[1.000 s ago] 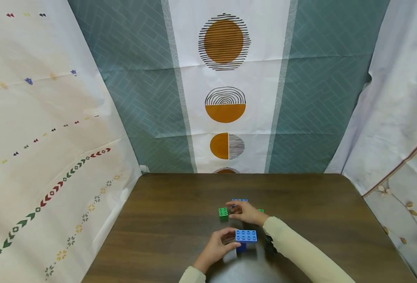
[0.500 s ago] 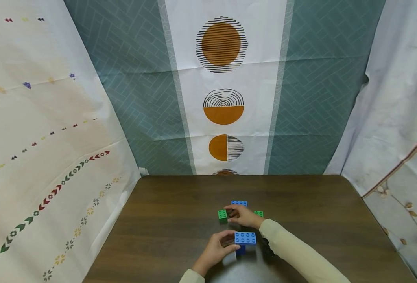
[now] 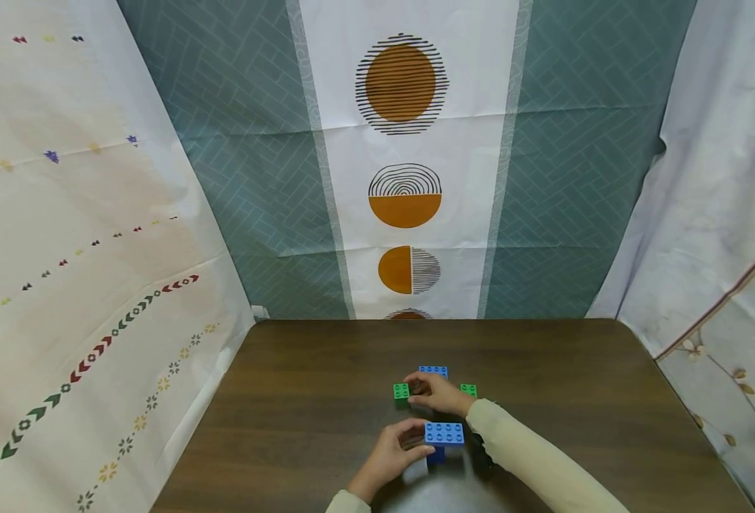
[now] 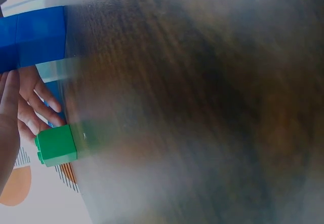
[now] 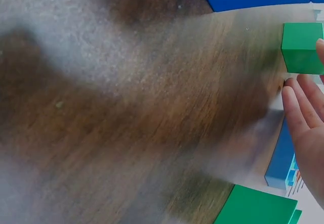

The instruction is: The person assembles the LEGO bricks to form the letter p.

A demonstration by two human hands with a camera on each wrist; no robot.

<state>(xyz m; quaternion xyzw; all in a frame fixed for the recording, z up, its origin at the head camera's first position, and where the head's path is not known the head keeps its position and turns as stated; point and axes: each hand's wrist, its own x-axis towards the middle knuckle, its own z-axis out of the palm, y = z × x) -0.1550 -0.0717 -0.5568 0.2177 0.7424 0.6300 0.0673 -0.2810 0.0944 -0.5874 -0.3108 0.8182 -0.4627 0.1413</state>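
Observation:
My left hand [image 3: 390, 450] grips the left end of a blue toy building brick [image 3: 444, 433] with studs on top, near the table's front. A darker blue brick [image 3: 436, 454] shows beneath it; in the left wrist view the two blue bricks [image 4: 40, 36] form a stack. Farther back, my right hand [image 3: 438, 393] reaches left with its fingers spread apart. Its fingertips are right at the right side of a small green brick [image 3: 401, 392]. In the right wrist view the thumb overlaps that green brick [image 5: 304, 46], while the other fingers [image 5: 298, 107] extend below it.
Behind my right hand lies another blue brick [image 3: 433, 370], partly hidden by it. A second green brick [image 3: 469, 390] stands to the right, just past the wrist. All stand on a brown wooden table [image 3: 288, 427], with fabric hung behind and at both sides.
My right hand has moved slightly left and nearer, its fingertips coming up to the small green brick. The left hand stays on the blue brick; the head view has tilted up slightly.

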